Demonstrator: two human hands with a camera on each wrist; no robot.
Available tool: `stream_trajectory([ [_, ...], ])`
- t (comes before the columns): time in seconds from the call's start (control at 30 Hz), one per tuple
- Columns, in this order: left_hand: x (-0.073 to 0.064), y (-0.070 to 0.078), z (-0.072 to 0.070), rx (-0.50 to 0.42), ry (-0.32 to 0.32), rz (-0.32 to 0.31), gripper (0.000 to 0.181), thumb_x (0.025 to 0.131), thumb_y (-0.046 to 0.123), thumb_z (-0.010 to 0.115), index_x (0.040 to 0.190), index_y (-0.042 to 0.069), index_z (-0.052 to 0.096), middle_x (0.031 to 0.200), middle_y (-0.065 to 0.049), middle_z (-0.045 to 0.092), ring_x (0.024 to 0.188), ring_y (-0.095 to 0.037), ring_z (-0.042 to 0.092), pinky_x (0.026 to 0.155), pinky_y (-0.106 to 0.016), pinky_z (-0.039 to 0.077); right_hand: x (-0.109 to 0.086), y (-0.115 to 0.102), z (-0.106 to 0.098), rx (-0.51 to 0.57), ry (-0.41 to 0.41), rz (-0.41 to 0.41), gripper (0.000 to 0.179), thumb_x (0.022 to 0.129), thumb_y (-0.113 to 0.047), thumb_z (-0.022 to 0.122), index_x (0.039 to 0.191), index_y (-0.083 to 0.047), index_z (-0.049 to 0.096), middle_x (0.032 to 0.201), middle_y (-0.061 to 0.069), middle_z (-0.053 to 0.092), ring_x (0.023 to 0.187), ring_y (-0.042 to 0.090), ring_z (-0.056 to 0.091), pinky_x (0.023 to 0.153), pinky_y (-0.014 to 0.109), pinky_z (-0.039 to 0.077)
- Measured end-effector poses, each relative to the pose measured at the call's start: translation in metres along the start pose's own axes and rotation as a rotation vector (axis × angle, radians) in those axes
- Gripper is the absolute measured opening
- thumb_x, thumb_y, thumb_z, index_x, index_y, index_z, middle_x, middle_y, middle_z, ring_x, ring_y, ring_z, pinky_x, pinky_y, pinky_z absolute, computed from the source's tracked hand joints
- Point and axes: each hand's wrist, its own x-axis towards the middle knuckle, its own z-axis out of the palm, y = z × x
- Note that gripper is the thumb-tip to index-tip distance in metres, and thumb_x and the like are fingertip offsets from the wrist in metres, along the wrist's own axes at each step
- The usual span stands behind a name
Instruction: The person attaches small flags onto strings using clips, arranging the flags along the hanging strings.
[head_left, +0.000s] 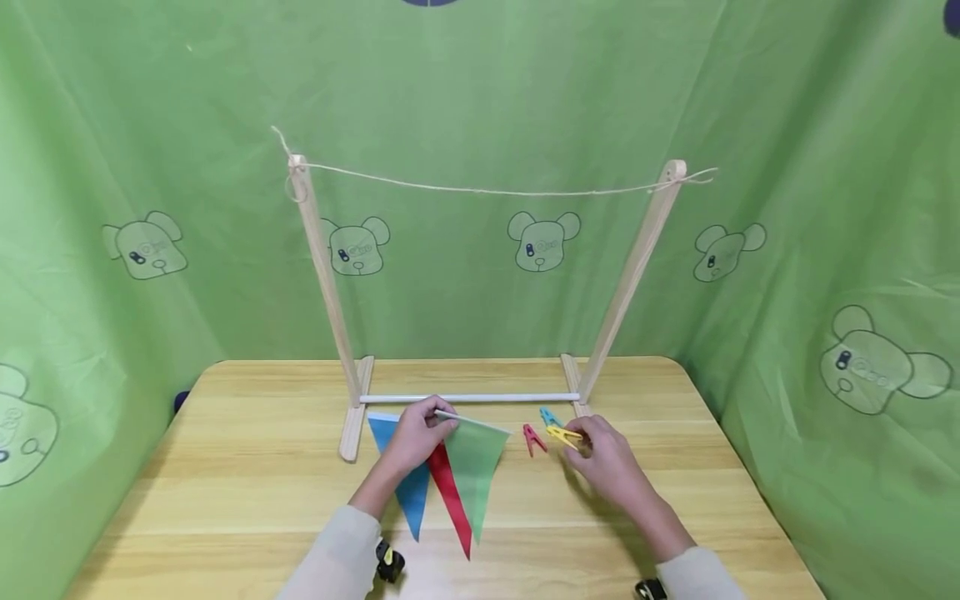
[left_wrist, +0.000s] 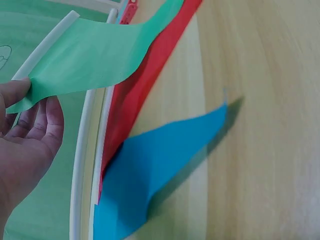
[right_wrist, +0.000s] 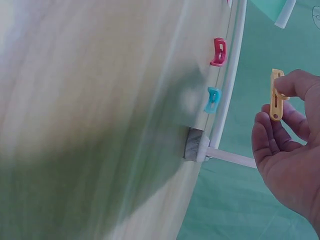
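Note:
My left hand pinches the green pennant flag by its white top edge, raised off the table in the left wrist view. A red pennant and a blue pennant lie beneath and to its left, partly covered. My right hand pinches a yellow clothespin between thumb and fingers, held above the table. A red clothespin and a blue clothespin lie on the table just left of that hand.
A wooden frame stands at the table's back, with a left post, a right post and a white rod low between them. Twine sags slightly between the post tops. Green curtain surrounds the wooden table.

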Motion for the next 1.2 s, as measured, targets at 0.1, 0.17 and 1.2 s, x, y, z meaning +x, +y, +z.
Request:
stream_trajectory([
  [0.1, 0.001, 0.003, 0.001, -0.011, 0.028, -0.005, 0.009, 0.092, 0.002, 0.074, 0.1, 0.005, 0.072, 0.069, 0.0, 0.052, 0.058, -0.008, 0.042, 0.054, -0.019, 0.038, 0.001, -0.002, -0.003, 0.013, 0.006, -0.015, 0.027, 0.085, -0.006, 0.079, 0.111, -0.004, 0.069, 0.104, 0.007, 0.065, 0.091, 0.018, 0.063, 0.081, 0.038, 0.059],
  [0.17, 0.0, 0.006, 0.002, -0.017, 0.045, -0.009, 0.01, 0.092, 0.003, 0.075, 0.101, 0.006, 0.073, 0.066, 0.001, 0.048, 0.057, -0.009, 0.039, 0.053, -0.019, 0.036, 0.002, -0.003, -0.005, 0.025, 0.02, -0.028, 0.027, 0.085, -0.006, 0.078, 0.11, -0.005, 0.07, 0.103, 0.007, 0.065, 0.09, 0.018, 0.062, 0.08, 0.038, 0.059],
  [1.2, 0.005, 0.038, 0.008, -0.16, 0.17, 0.041, 0.01, 0.093, 0.003, 0.074, 0.104, 0.002, 0.076, 0.087, -0.009, 0.066, 0.07, -0.01, 0.05, 0.06, -0.017, 0.044, 0.033, -0.025, -0.045, 0.062, 0.108, -0.149, 0.029, 0.091, -0.006, 0.077, 0.117, -0.001, 0.065, 0.1, 0.01, 0.064, 0.089, 0.021, 0.063, 0.079, 0.034, 0.059],
])
